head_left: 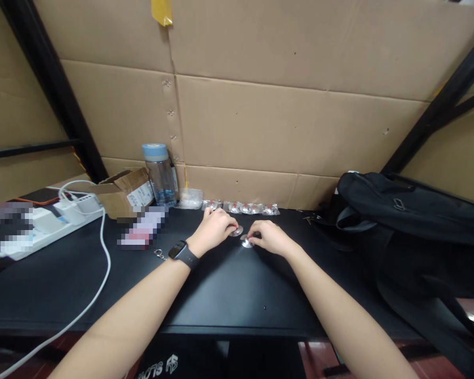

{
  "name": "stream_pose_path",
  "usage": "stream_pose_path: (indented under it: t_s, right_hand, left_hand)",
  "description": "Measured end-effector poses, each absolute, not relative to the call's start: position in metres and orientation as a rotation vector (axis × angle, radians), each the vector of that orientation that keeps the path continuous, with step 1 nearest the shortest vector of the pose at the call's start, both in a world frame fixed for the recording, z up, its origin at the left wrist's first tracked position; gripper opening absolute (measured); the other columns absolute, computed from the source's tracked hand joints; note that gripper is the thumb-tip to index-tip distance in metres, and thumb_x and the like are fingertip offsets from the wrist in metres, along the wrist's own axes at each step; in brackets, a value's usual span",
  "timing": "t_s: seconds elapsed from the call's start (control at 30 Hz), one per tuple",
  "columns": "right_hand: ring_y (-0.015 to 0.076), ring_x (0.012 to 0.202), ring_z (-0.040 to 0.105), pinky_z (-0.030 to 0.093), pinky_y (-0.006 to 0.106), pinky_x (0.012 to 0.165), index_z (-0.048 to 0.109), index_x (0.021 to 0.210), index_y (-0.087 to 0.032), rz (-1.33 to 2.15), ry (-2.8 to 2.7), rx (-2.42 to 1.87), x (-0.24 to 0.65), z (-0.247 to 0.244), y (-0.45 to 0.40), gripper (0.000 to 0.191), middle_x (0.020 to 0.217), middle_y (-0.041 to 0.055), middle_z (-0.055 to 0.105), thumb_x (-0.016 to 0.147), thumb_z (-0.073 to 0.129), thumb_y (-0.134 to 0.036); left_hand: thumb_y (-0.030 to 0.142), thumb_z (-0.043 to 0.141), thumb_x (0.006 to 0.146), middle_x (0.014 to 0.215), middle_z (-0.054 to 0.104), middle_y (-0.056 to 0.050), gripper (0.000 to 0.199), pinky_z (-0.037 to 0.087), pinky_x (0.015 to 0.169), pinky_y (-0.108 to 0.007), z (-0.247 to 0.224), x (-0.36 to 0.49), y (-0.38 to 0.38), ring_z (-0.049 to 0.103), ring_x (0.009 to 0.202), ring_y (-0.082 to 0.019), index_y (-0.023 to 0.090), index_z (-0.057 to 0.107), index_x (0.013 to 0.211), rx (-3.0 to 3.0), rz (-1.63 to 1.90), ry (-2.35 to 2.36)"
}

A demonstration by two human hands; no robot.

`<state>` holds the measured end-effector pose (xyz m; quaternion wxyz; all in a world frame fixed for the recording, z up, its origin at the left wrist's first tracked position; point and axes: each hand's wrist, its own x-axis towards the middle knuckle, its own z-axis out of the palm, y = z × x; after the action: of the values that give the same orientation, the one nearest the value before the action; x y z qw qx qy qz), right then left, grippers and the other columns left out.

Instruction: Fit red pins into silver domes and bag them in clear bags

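Note:
My left hand (216, 227), with a dark smartwatch on its wrist, has its fingers closed on a small clear round disc (239, 230) with a bit of red at its middle. Close by, my right hand (272, 237) pinches a shiny silver round disc (246, 242), also with red near the fingertips. Both discs are just above or on the black tabletop; the exact contact cannot be made out. Behind the hands, several similar silver discs with red centres lie in clear plastic packets (245, 208) in a row along the cardboard wall.
At the left are a blue-lidded bottle (160, 173), an opened cardboard box (122, 192), a white power strip (79, 208) with a cable, and a keyring (159, 254). A black backpack (411, 216) takes up the right side. Cardboard panels (253, 121) close off the back.

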<state>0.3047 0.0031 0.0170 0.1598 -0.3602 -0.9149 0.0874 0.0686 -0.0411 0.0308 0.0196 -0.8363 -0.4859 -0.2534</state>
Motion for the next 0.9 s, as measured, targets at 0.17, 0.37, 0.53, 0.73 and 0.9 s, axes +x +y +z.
stream_pose_path:
  t_s: [0.17,0.37,0.53,0.73,0.9]
  right_hand:
    - [0.0221,0.105,0.062,0.048,0.034,0.090,0.075,0.082,-0.025,0.182,-2.481,-1.016,0.299,0.018,0.002,0.006,0.110,0.0043,0.069,0.085,0.070,-0.024]
    - [0.0212,0.099,0.065,0.051,0.035,0.084,0.076,0.086,-0.022,0.261,-1.999,-0.942,0.302,0.035,0.003,0.012,0.106,0.0069,0.068,0.087,0.066,-0.028]
    - [0.0198,0.093,0.066,0.051,0.032,0.077,0.075,0.082,-0.020,0.357,-1.860,-0.904,0.304,0.042,0.001,0.014,0.102,0.0071,0.068,0.086,0.066,-0.031]
    - [0.0205,0.094,0.066,0.051,0.030,0.072,0.073,0.084,-0.020,0.456,-1.802,-0.871,0.293,0.032,-0.001,0.014,0.100,0.0077,0.069,0.086,0.067,-0.033]
    - [0.0223,0.102,0.065,0.053,0.033,0.081,0.071,0.086,-0.021,0.537,-1.855,-0.853,0.279,0.022,-0.006,0.013,0.104,0.0074,0.069,0.087,0.066,-0.033]
  left_hand:
    - [0.025,0.055,0.094,0.087,0.075,-0.004,0.020,0.026,0.088,-0.040,0.031,0.070,-0.041,0.061,0.095,-0.023,0.025,0.074,0.087,-2.576,-0.765,-1.530]
    - [0.029,0.057,0.089,0.087,0.077,-0.005,0.020,0.029,0.095,-0.044,0.033,0.057,-0.033,0.064,0.096,-0.026,0.024,0.075,0.081,-2.472,-0.832,-1.750]
    - [0.040,0.062,0.086,0.088,0.079,-0.001,0.020,0.042,0.093,-0.038,0.032,0.051,-0.024,0.070,0.091,-0.023,0.026,0.077,0.087,-2.458,-1.176,-2.025]
    - [0.046,0.068,0.080,0.090,0.079,-0.006,0.027,0.052,0.086,-0.034,0.020,0.061,-0.017,0.073,0.090,-0.025,0.021,0.076,0.089,-2.456,-1.667,-2.142]
    - [0.042,0.068,0.080,0.093,0.079,-0.007,0.025,0.054,0.088,-0.033,0.017,0.074,-0.021,0.074,0.090,-0.024,0.020,0.075,0.091,-2.596,-1.854,-2.027]
